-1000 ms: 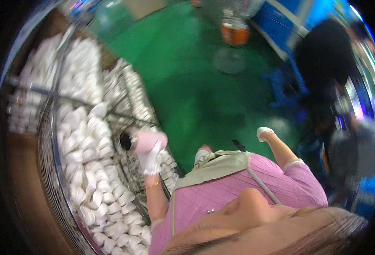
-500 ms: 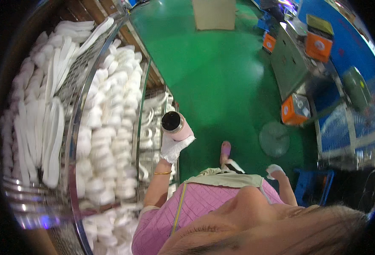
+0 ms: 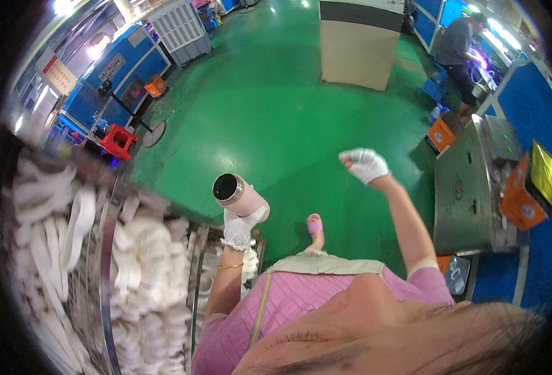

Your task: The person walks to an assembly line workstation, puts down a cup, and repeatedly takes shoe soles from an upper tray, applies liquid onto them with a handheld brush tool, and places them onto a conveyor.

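My left hand [image 3: 239,230], in a white glove, is wrapped round a pink thermos bottle [image 3: 252,204] with a silver band and a dark round top. The bottle is tilted, its top toward the far left, beside the racks. Raised in front of me on the right, my right hand [image 3: 367,165] also wears a white glove. Its fingers are loosely curled together, and no object shows in them. It is over the green floor, apart from the bottle and the machines.
Racks of white curved pieces [image 3: 141,265] stand close on my left. A red stool [image 3: 119,142] and a pedestal fan [image 3: 153,134] are at the far left. A beige cabinet [image 3: 354,53] stands ahead. On the right are a grey-green machine [image 3: 463,187], orange boxes and a person [image 3: 460,47].
My view has swung up and left, bringing machines on the far left into view. My right hand has risen from my side to the front. My left hand still holds the bottle.
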### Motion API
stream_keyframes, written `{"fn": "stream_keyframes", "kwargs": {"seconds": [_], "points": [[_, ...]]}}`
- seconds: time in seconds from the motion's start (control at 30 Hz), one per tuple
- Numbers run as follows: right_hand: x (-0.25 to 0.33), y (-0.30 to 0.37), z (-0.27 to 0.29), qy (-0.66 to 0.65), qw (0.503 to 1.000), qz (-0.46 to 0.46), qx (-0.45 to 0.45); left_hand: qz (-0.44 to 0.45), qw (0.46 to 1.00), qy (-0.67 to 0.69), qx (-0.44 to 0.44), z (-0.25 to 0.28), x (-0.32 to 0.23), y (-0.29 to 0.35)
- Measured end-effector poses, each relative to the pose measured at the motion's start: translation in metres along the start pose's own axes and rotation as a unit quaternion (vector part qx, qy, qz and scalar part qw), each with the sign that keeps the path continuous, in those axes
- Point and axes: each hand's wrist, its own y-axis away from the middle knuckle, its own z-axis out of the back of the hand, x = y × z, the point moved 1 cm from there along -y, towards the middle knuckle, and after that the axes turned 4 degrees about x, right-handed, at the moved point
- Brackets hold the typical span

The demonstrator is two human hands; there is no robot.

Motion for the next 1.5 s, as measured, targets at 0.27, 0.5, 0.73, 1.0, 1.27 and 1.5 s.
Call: {"fn": "stream_keyframes", "kwargs": {"seconds": [0.27, 0.5, 0.73, 1.0, 1.27, 1.5], "points": [[-0.04, -0.169, 0.185, -0.023, 0.99, 0.09, -0.11, 0.049, 0.996, -0.061, -0.047, 0.007, 0.049, -0.291], [-0.144, -0.329, 0.31, -0.083, 0.973, -0.011, -0.215, 0.046, 0.995, -0.008, -0.091, -0.016, 0.107, -0.585], [-0.137, -0.771, 0.268, -0.062, 0.889, 0.45, 0.051, 0.03, 0.986, -0.088, -0.136, 0.02, 0.149, -0.831], [-0.188, -1.049, 0.287, -0.042, 0.856, 0.513, 0.05, 0.061, 0.979, -0.101, -0.164, 0.062, 0.169, -1.119], [-0.306, -1.324, 0.327, -0.045, 0.873, 0.485, 0.024, 0.061, 0.985, -0.064, -0.151, 0.067, 0.185, -1.444], [-0.427, -1.582, 0.417, 0.006, 0.9, 0.434, -0.023, 0.099, 0.98, -0.107, -0.134, 0.06, 0.261, -1.78]]}}
